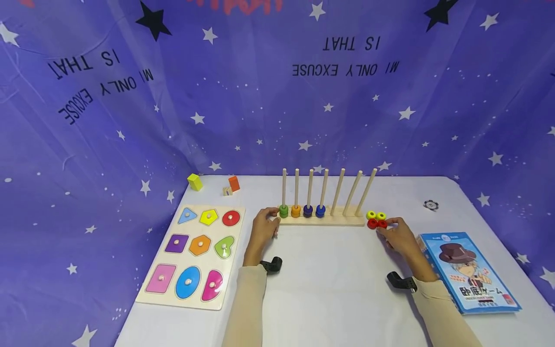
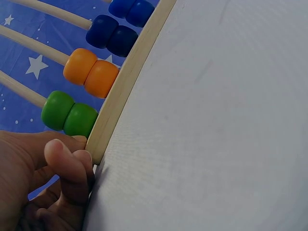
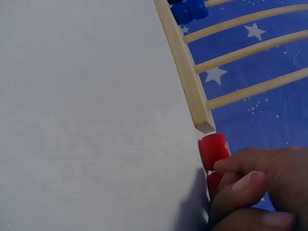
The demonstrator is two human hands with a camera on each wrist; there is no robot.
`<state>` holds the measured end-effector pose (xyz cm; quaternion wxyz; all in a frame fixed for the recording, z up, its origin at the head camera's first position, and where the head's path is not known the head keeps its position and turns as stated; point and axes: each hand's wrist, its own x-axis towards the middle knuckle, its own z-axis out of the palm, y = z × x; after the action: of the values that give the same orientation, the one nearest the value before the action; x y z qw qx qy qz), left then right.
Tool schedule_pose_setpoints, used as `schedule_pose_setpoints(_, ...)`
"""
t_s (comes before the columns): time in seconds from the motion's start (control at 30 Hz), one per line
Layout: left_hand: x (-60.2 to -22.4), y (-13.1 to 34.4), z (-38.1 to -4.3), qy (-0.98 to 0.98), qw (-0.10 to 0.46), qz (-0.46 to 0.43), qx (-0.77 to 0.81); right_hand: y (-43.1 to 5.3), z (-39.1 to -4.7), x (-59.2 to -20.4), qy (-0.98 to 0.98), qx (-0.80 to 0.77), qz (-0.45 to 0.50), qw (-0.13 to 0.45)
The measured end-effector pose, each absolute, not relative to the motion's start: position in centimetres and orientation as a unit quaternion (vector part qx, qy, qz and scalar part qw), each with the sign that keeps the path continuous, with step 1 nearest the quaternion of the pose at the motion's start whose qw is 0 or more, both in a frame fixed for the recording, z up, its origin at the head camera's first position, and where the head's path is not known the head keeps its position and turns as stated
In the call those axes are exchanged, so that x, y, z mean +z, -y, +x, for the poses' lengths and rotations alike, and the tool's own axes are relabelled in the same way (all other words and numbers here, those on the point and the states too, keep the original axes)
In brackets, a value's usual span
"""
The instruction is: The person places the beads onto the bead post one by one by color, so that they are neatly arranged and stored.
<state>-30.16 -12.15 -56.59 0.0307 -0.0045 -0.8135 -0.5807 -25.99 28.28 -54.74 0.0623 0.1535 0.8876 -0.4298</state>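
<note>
A wooden bead stacker (image 1: pixel 327 220) with upright pegs stands mid-table. Two green beads (image 2: pixel 70 113), two orange beads (image 2: pixel 91 72), two dark blue beads (image 2: pixel 111 36) and two blue beads (image 1: pixel 320 211) sit low on its left pegs; its three right pegs are bare. My left hand (image 1: pixel 262 229) holds the left end of the base, fingertips close beside the lower green bead. Off the right end lie two yellow beads (image 1: pixel 376 215) and two red beads (image 3: pixel 214 151). My right hand (image 1: pixel 399 236) pinches the right-hand red bead between thumb and index finger, partly covering it.
On the left lies a shape puzzle board (image 1: pixel 191 258) with knobbed pieces. Behind it are a yellow block (image 1: pixel 195 182), an orange block (image 1: pixel 234 183) and a small wooden cube (image 1: pixel 227 191). At right are a blue box (image 1: pixel 470 272) beside my forearm and a black-and-white disc (image 1: pixel 431 205).
</note>
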Motion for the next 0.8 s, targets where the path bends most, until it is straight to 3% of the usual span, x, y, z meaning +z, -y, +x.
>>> schedule_pose_setpoints(0.4,-57.0,12.2,-29.9,0.813,0.033,-0.001,-0.581,-28.0,-24.5,-54.3,-0.901,-0.403,0.159,0.026)
schedule_pose_setpoints(0.8,-56.4,12.1,-30.3,0.81,0.041,-0.006,-0.585,-23.9,-24.2,-41.2,-0.907,-0.404,0.038,-0.113)
